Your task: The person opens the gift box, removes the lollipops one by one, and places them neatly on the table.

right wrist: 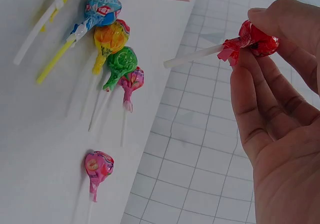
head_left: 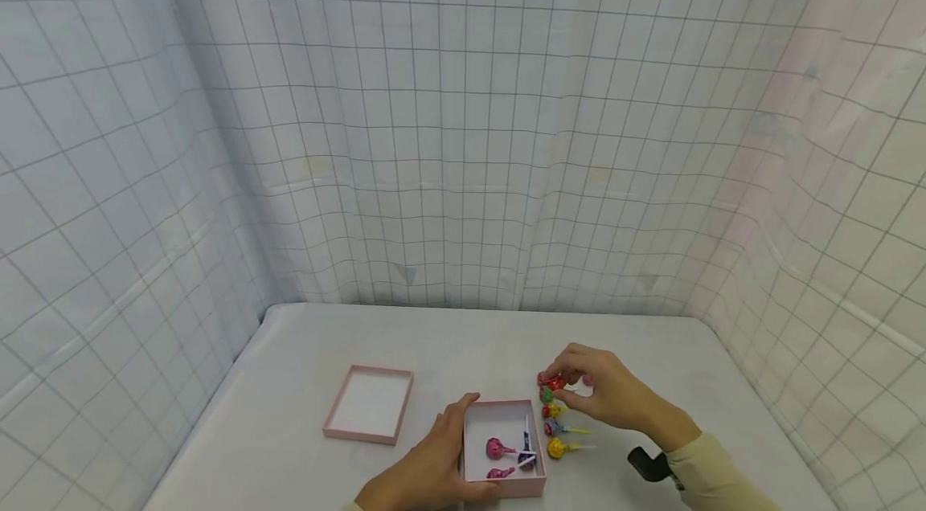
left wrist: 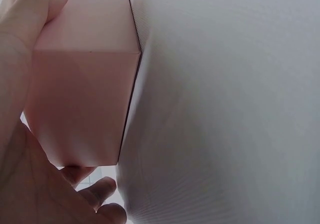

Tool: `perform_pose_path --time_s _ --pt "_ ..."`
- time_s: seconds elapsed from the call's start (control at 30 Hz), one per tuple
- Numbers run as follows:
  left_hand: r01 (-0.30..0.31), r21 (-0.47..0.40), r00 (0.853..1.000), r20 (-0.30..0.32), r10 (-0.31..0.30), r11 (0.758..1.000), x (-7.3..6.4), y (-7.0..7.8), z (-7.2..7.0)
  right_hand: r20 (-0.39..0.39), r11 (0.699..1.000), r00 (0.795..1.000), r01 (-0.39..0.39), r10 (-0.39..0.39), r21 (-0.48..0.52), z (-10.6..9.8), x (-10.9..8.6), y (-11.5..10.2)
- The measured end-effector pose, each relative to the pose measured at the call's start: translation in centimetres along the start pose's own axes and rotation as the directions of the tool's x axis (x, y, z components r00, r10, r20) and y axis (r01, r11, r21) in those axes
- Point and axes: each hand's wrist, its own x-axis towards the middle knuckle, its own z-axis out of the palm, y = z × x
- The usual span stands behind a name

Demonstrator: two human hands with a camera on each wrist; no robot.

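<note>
My left hand (head_left: 432, 459) grips an open pink box (head_left: 522, 487) from its left side, the thumb at the near wall and the fingers reaching round the far corner. Inside the box lie two pink lollipops (head_left: 495, 448) and some dark-wrapped ones (head_left: 526, 460). Just above the table, right of the box, my right hand (head_left: 611, 392) pinches a red lollipop (right wrist: 262, 42) by its wrapped head, the white stick pointing away from the palm. Below it, a green lollipop (right wrist: 122, 61), an orange-yellow one (right wrist: 113, 36) and a blue one (right wrist: 103, 8) lie in a row.
Two pink lollipops (right wrist: 99, 165) and another yellow one (head_left: 556, 448) also lie on the white table (head_left: 253, 447). Left of the box sits a shallow pink lid (head_left: 371, 404), inside facing up. Grid-patterned curtains (head_left: 463, 133) enclose the table at the back and sides.
</note>
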Motion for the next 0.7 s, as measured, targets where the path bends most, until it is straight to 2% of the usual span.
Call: perform_pose_path --time_s 0.2,0.4,0.53,0.7 --pt "-0.021 0.011 1.000 -0.003 0.021 1.000 0.0 0.0 0.2 0.001 0.999 0.999 -0.048 0.048 -0.006 -0.4 -1.2 0.9" --pt "-0.042 0.026 0.999 -0.009 0.042 0.999 -0.1 0.0 0.2 -0.046 0.998 0.997 -0.058 0.058 -0.016 -0.7 -2.2 2.0" --pt "-0.043 0.024 0.999 -0.010 0.043 0.999 -0.2 0.0 0.1 -0.065 0.997 0.996 -0.070 0.069 -0.023 -1.0 -2.7 2.7" --pt "-0.034 0.015 0.999 -0.005 0.034 0.999 -0.1 -0.1 0.1 -0.070 0.992 0.990 -0.121 0.119 -0.035 -1.0 -3.4 3.6"
